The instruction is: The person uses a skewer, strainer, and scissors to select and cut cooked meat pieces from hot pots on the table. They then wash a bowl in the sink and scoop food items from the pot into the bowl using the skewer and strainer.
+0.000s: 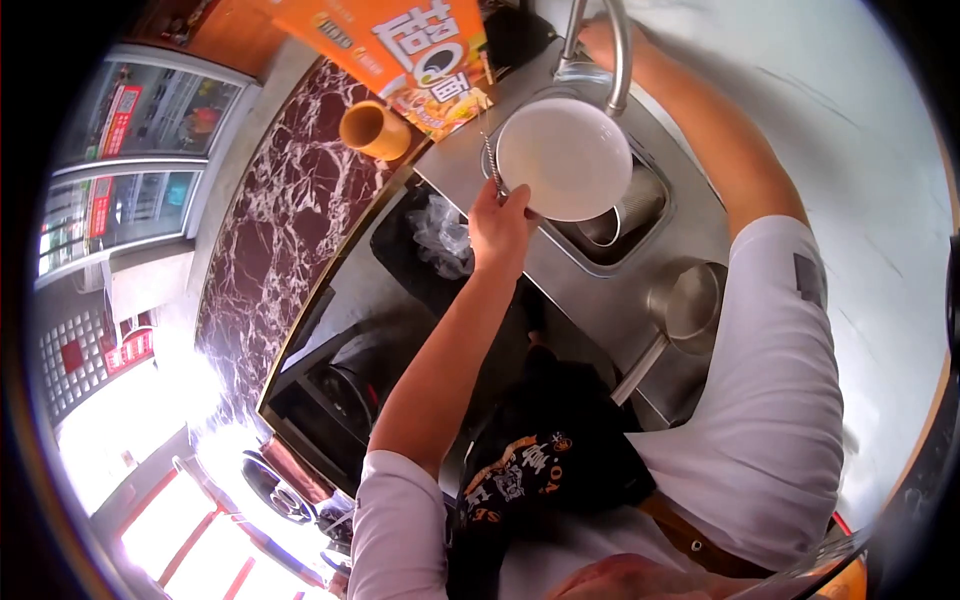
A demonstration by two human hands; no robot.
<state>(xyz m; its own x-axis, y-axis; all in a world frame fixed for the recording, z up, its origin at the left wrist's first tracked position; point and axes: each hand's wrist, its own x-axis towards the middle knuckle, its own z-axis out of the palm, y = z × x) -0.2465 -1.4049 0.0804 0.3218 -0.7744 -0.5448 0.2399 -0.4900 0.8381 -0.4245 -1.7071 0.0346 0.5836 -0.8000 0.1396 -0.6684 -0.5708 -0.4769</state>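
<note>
My left hand (499, 228) is closed on the edge of a white bowl (565, 160), held tilted above the sink (600, 262) with its inside facing me. A thin twisted-wire handle (492, 155) rises from the same hand; what it belongs to is hidden. The curved metal faucet (621, 60) arches at the bowl's far edge. My right hand (608, 46) reaches behind the spout, close to the faucet's base. Its fingers are partly hidden, so their grip is unclear. A metal mesh strainer (638, 205) sits in the sink, partly behind the bowl.
A long-handled metal ladle (690, 305) lies on the steel counter right of my body. Crumpled clear plastic (440, 236) is left of my left forearm. An orange-brown cup (375, 130) and an orange noodle box (420, 55) stand by the marbled counter (262, 225).
</note>
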